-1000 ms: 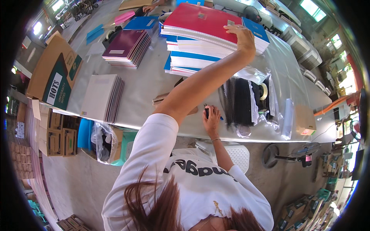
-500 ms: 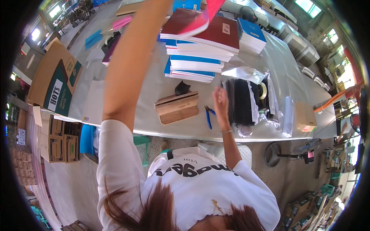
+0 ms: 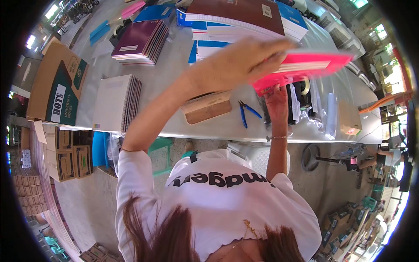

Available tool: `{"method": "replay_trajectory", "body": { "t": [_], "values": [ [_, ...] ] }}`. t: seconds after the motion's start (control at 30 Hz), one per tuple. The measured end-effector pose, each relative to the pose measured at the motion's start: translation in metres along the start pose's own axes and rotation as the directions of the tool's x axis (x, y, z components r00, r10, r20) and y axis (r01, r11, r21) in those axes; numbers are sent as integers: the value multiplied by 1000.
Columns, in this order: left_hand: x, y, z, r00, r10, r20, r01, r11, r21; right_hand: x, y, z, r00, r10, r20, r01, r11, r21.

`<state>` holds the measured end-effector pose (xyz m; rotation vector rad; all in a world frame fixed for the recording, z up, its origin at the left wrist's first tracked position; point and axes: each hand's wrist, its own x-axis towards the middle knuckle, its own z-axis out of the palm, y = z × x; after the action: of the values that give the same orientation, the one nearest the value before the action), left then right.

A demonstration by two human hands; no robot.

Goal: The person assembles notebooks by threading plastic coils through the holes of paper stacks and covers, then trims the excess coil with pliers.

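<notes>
My left hand (image 3: 257, 59), smeared by motion, reaches across to the right and grips the left end of a pink notebook (image 3: 303, 74) with a pale strip on its cover. At the notebook's lower edge, the fingers of my right hand (image 3: 277, 104) close on it from below. Beneath the notebook lies a bundle of black binding wire (image 3: 294, 105), partly covered. To the left of my right hand, cutting pliers with blue handles (image 3: 245, 114) rest spread on the table. A stepped wooden block (image 3: 207, 111) sits beside them, partly behind my left forearm.
Brown-covered notebooks (image 3: 235, 15) top a tall stack at the back, with blue ones (image 3: 291, 16) beside it. Purple notebooks (image 3: 137, 41) and beige spiral notebooks (image 3: 115, 98) are piled left. A cardboard box (image 3: 59, 85) stands on the far left; a clear plastic roll (image 3: 331, 115) lies right.
My left hand has swung down and right with the pink notebook. My right hand has risen from beside the pliers to the notebook's edge. The view has shifted, showing more of the left piles.
</notes>
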<state>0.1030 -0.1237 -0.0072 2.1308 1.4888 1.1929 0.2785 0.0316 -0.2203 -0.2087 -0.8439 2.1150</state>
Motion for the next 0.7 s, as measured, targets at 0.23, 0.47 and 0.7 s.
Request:
{"method": "replay_trajectory", "body": {
  "t": [0.23,0.47,0.7],
  "values": [
    [-64,-85,56,981,-112,-160,117,993,19,18,81,-73,1000,-26,12,26,998,-64],
    [-114,-114,77,925,-276,-261,259,961,-97,15,111,-88,994,62,-88,-76,982,-174],
    [-211,-144,108,627,-537,-565,397,844,-361,17,133,-81,999,8,51,19,864,-504]
  ]
}}
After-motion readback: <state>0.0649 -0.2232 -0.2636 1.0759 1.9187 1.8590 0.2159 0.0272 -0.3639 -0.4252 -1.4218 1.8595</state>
